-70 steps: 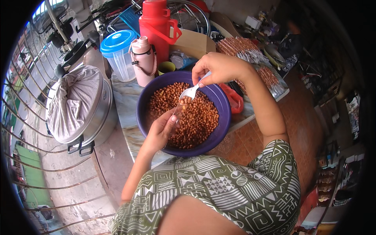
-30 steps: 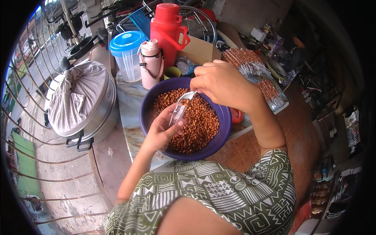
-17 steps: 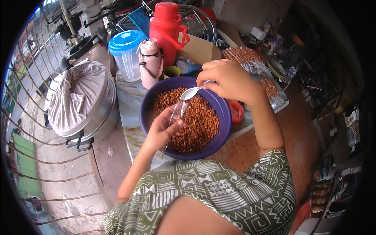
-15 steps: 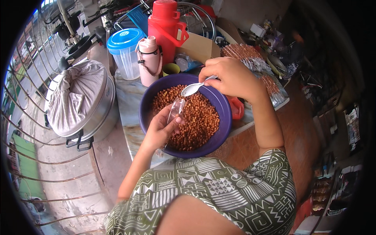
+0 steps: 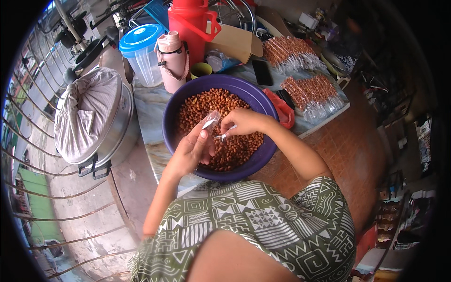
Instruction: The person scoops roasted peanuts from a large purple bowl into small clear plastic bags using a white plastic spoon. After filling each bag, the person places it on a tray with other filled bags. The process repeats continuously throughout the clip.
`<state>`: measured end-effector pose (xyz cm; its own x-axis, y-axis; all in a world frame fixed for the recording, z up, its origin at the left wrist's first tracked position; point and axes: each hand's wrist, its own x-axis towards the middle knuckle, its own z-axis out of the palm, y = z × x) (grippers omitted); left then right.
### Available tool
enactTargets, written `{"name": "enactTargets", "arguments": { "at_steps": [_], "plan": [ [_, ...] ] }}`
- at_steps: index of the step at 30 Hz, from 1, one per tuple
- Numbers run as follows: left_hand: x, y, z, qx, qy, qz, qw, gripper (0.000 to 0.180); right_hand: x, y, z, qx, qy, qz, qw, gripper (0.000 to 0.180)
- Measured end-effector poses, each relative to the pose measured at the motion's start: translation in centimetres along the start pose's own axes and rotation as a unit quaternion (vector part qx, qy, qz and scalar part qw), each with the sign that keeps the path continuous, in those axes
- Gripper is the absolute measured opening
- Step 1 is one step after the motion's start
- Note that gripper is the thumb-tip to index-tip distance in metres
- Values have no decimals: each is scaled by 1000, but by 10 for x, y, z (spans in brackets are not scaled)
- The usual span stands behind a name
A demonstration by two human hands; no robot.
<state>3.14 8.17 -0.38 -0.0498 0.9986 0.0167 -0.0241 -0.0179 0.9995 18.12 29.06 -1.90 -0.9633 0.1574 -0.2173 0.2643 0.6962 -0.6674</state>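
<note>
We see left hand (image 5: 191, 146) pinching clear bag (image 5: 212, 119) over nuts (image 5: 195, 112) in purple bowl (image 5: 257, 99); right hand (image 5: 244, 121), fingers closed on spoon (image 5: 223, 137), tip seemingly in nuts, hard to see. Bag likely light, limp, slippery: we'd hold just below mouth.

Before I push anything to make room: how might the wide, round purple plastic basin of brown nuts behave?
The purple basin likely feels heavy, given the brown nuts spread widely inside. Its broad shape suggests sliding before tipping. The loose nuts would probably roll if jolted.
</note>
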Motion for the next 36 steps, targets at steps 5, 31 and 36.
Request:
{"name": "enactTargets", "arguments": {
  "at_steps": [5,31,36],
  "plan": [
    [1,-2,5,28,14,13,999,53,-18,16,-39,89,13,-20,996,14],
    [5,3,15,83,23,-7,996,36,-43,-111,-148,-196,12,-31,980,15],
    [5,1,15,86,26,5,996,37,-44,-118,-143,-226,30,-44,973,15]
  ]
}}
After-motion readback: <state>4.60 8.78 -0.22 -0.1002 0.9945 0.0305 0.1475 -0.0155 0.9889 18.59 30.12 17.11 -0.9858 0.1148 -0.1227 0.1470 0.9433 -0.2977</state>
